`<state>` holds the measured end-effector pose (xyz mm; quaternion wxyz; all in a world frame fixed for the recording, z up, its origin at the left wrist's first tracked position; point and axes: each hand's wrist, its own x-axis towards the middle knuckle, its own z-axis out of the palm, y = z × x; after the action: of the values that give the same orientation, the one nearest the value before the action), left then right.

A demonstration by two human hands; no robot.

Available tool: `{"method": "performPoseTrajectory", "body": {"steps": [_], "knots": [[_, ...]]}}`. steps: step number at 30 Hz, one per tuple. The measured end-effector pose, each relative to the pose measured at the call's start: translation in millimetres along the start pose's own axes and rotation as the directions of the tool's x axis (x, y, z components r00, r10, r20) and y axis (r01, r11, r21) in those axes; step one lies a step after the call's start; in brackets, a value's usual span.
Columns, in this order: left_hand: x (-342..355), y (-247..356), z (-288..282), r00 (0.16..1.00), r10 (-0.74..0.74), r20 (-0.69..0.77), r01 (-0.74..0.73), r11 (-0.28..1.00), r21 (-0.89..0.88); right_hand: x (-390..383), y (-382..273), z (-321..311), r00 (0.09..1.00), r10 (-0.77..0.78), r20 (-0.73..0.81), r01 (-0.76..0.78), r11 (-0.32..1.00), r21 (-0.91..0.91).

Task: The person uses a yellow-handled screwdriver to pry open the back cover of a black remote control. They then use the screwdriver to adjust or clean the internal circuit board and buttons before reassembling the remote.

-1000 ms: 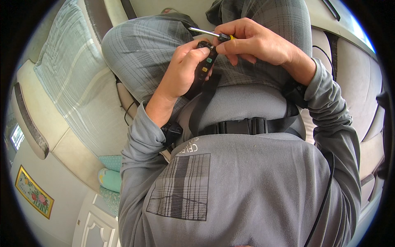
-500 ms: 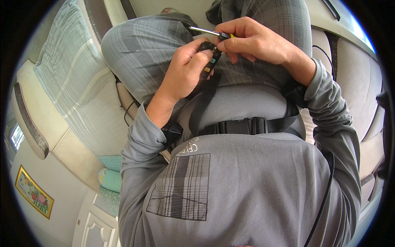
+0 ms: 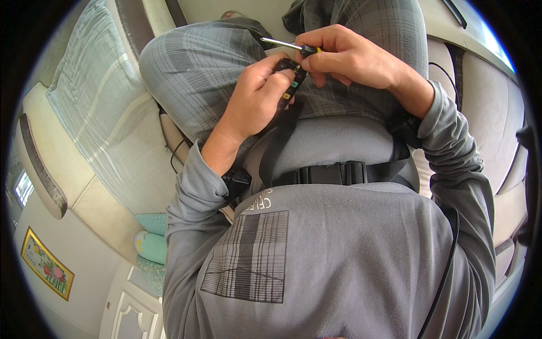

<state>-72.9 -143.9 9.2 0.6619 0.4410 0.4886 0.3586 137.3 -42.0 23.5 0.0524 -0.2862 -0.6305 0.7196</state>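
My left hand (image 3: 254, 96) grips a small black device (image 3: 291, 86) with green and yellow squares on its face, thumb on its upper part. My right hand (image 3: 347, 59) holds a screwdriver (image 3: 282, 43) with a black and yellow handle, its metal shaft pointing left above the device. The right fingertips meet the device's upper end at a small shiny piece, too small to make out. Both hands are over my plaid-trousered lap (image 3: 192, 68).
I sit cross-legged on a pale sofa (image 3: 84, 192) with a light blue cover (image 3: 107, 113) and mint cushions (image 3: 149, 243) at left. A black strap with a buckle (image 3: 339, 174) crosses my waist. Black cables hang beside me. A pale surface (image 3: 468, 34) with a dark bar lies at upper right.
The black device and my left fingers have shifted slightly to the right and down toward my right fingertips. The screwdriver has stayed almost in place.
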Motion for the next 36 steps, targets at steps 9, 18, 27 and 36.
{"method": "performPoseTrajectory", "body": {"steps": [9,18,27,36], "knots": [[0.8,1.7,-1.6,0.999,-0.002,0.043,-0.001,0.997,0.08,-0.2,-0.9,0.5,0.999,0.037,0.016,-0.037,0.999,0.01],[-2.2,0.3,2.4,0.998,-0.047,0.037,0.048,0.999,-0.011,0.1,1.2,1.3,1.0,-0.013,0.008,0.013,0.999,-0.04],[-2.1,6.9,-1.5,0.992,-0.095,0.08,0.104,0.989,-0.108,1.8,-0.3,0.1,1.0,-0.017,0.014,0.017,0.998,-0.057],[-0.4,3.5,-4.0,0.982,-0.106,0.154,0.137,0.97,-0.201,4.8,4.3,1.7,0.995,-0.101,0.007,0.101,0.988,-0.115]]}}
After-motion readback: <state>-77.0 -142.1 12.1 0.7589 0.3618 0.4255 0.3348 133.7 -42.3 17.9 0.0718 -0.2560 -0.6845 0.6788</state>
